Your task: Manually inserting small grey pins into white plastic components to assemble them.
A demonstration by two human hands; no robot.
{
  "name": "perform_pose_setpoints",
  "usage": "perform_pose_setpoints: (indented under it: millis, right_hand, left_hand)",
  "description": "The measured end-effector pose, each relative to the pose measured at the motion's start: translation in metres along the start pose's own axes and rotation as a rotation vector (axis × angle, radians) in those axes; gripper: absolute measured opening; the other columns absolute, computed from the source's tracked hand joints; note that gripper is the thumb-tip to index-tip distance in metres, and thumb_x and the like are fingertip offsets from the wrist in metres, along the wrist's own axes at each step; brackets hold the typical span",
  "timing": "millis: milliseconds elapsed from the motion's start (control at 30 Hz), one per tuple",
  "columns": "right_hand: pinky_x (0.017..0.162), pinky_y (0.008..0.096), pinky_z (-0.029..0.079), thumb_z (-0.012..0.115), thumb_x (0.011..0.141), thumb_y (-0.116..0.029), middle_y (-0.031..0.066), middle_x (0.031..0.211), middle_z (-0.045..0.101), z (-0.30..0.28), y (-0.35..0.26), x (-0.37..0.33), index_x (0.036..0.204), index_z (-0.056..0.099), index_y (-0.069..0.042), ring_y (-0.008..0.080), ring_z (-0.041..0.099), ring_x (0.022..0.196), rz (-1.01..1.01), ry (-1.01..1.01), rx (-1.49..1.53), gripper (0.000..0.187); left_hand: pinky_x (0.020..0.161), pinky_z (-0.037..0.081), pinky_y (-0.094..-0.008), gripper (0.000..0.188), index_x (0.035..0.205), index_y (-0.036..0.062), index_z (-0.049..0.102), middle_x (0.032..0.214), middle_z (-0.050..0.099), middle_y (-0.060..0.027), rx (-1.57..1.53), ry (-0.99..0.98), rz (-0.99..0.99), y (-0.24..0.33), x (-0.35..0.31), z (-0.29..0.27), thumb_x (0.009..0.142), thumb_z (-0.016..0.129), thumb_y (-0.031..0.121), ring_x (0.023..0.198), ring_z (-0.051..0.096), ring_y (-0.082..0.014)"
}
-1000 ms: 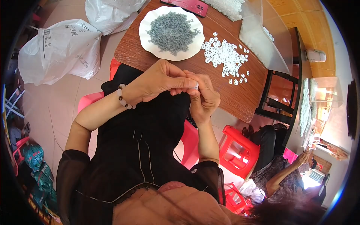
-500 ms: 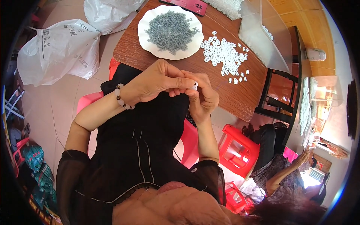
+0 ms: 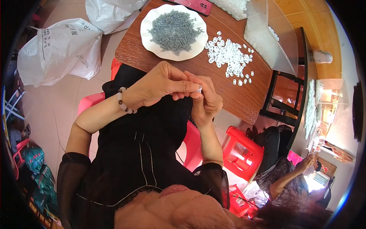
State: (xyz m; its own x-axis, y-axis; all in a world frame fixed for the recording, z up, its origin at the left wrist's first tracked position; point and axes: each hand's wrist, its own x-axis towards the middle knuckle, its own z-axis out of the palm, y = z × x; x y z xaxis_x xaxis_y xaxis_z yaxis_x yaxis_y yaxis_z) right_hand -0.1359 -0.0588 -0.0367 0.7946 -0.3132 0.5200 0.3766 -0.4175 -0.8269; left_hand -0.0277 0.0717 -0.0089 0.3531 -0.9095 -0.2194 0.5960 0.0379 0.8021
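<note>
Just off the near edge of the wooden table, my two hands meet over my lap. A small white plastic piece (image 3: 199,89) is pinched between them, mostly covered by fingers. My left hand (image 3: 167,82) presses it with thumb and forefinger from the left. From the right, the thumb and curled fingers of my right hand (image 3: 207,95) close on the same piece. Beyond them stands a white scalloped plate (image 3: 146,38) heaped with small grey screw-like pieces (image 3: 173,30). To its right, a loose pile of small white two-holed pieces (image 3: 230,57) is spread over the tabletop.
The brown table (image 3: 244,101) also carries a pink phone (image 3: 196,5) and a clear-walled bin (image 3: 263,45) of white pieces. Large white sacks (image 3: 63,53) stand at left. A red stool (image 3: 242,152) is at right, near another person (image 3: 284,177) seated at a second table.
My fingers have turned the small white piece slightly and now cover more of it. Both hands otherwise stay in nearly the same place.
</note>
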Motion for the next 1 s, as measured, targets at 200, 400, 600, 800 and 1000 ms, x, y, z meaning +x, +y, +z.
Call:
perform_pose_setpoints:
  millis: [200, 400, 600, 800, 1000]
  right_hand:
    - [0.074, 0.0318, 0.05, 0.059, 0.092, -0.027, 0.0147, 0.098, 0.07, 0.0, 0.005, -0.005, 0.102, 0.065, 0.004, 0.0243, 0.063, 0.082, -0.033, 0.031, -0.075, 0.033]
    - [0.076, 0.0297, 0.049, 0.056, 0.095, -0.028, 0.0155, 0.104, 0.068, 0.001, 0.009, -0.003, 0.108, 0.063, 0.003, 0.0215, 0.062, 0.083, 0.04, 0.027, 0.055, 0.035]
    - [0.081, 0.0271, 0.048, 0.054, 0.096, -0.032, 0.0158, 0.118, 0.061, -0.006, 0.021, 0.003, 0.124, 0.055, 0.002, 0.0171, 0.058, 0.097, 0.101, -0.082, 0.215, 0.045]
    - [0.086, 0.0278, 0.047, 0.055, 0.095, -0.032, 0.0141, 0.122, 0.058, -0.007, 0.022, 0.005, 0.129, 0.052, 0.001, 0.0174, 0.056, 0.101, 0.167, -0.134, 0.309, 0.047]
    - [0.088, 0.0268, 0.046, 0.056, 0.095, -0.029, 0.0134, 0.122, 0.058, -0.011, 0.027, 0.004, 0.128, 0.052, 0.001, 0.0168, 0.056, 0.102, 0.19, -0.149, 0.303, 0.046]
  left_hand:
    - [0.051, 0.04, -0.0189, 0.018, 0.081, -0.0018, 0.072, 0.068, 0.062, -0.0034, -0.037, 0.008, -0.003, -0.006, 0.001, 0.001, 0.084, 0.072, 0.016, 0.057, 0.052, -0.0062]
    - [0.052, 0.041, -0.0193, 0.02, 0.084, -0.0013, 0.072, 0.068, 0.063, -0.0031, -0.017, 0.041, 0.045, -0.01, 0.004, 0.0, 0.086, 0.07, 0.018, 0.059, 0.053, -0.0059]
    - [0.054, 0.042, -0.0194, 0.025, 0.084, -0.0008, 0.072, 0.069, 0.063, -0.0018, 0.06, 0.11, 0.132, -0.016, 0.01, -0.004, 0.091, 0.065, 0.022, 0.061, 0.052, -0.0048]
    - [0.055, 0.043, -0.0189, 0.024, 0.087, -0.0004, 0.071, 0.07, 0.063, -0.0012, 0.068, 0.139, 0.152, -0.017, 0.012, -0.007, 0.092, 0.064, 0.022, 0.062, 0.053, -0.0044]
    - [0.055, 0.043, -0.0183, 0.024, 0.087, 0.0, 0.07, 0.07, 0.063, -0.0007, 0.059, 0.165, 0.12, -0.018, 0.013, -0.009, 0.092, 0.063, 0.023, 0.062, 0.054, -0.0047]
